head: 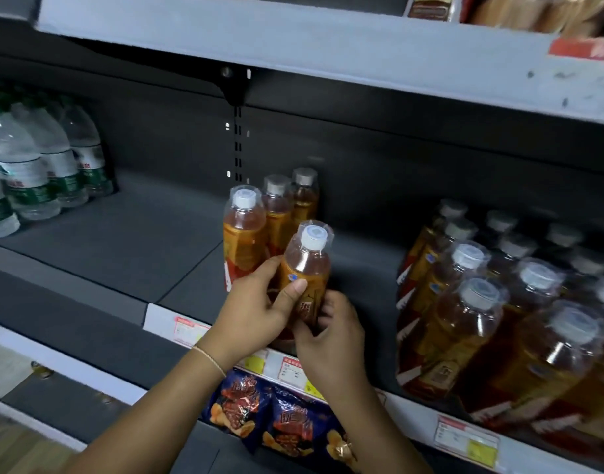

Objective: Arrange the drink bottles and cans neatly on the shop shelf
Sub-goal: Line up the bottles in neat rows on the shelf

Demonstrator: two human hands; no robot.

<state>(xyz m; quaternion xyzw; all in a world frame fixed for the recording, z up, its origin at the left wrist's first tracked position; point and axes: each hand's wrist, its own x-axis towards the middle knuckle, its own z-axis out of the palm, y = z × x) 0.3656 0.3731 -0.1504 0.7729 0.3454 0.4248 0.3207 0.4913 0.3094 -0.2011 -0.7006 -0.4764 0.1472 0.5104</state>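
A white-capped amber tea bottle (305, 268) leans slightly, gripped by the left hand (256, 313) and right hand (331, 333), just beside a three-bottle row (276, 213) on the shelf (122, 241); matching bottles (481, 302) crowd right, water bottles (37, 165) left.

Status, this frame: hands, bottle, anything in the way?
Left hand and right hand grip tea bottle, tilted, at shelf front. Row of three bottles close behind it. No obstruction seen.

Low in your view lie dark blue crisp bags (276, 422), side by side and touching. Just above them you'll see white price labels (291, 369) with red headers and yellow patches. At the top right are wrapped baked goods (533, 12) and a red tag (582, 49). A black slotted upright (238, 145) runs down at the back.
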